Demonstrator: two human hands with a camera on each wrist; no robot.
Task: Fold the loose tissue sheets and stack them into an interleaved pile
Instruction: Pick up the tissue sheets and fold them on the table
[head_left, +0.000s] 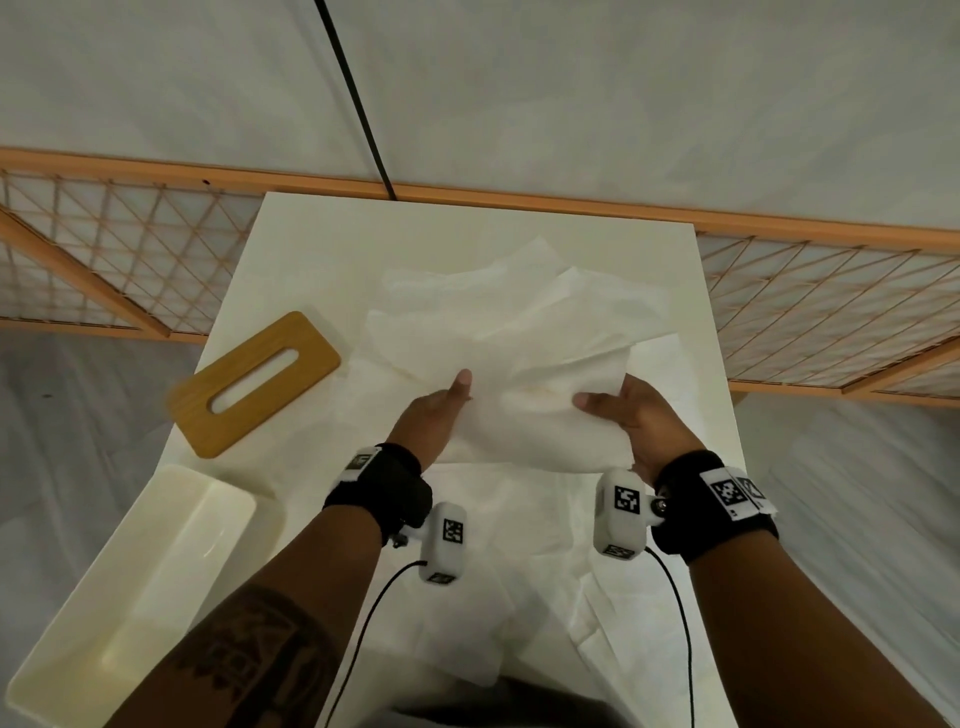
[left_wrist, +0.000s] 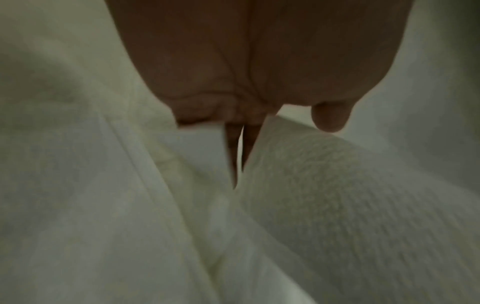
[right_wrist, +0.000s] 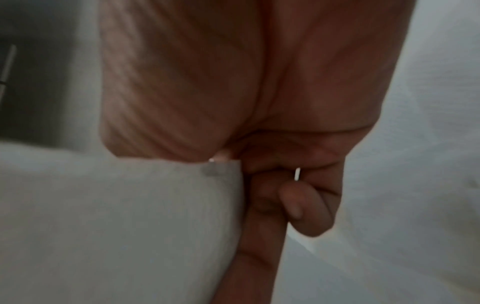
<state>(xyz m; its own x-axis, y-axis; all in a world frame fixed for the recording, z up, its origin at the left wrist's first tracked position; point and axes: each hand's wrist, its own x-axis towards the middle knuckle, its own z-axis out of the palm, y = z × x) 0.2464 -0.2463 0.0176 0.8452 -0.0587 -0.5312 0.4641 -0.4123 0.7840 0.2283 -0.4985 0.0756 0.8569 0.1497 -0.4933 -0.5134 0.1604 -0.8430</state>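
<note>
Both hands held one tissue sheet (head_left: 524, 410) above the tabletop (head_left: 291, 249), over the other loose sheets (head_left: 498, 312). The left hand (head_left: 436, 415) pinched its left edge, thumb on top; the right hand (head_left: 631, 415) had its fingers (right_wrist: 298, 201) clamped on the right edge. A good fold likely needed both edges kept level, gentle tension, and corners matched before creasing.

White table (head_left: 291, 244) with loose tissue sheets (head_left: 524, 306), wooden slotted lid (head_left: 254, 382), white box (head_left: 156, 582)
</note>
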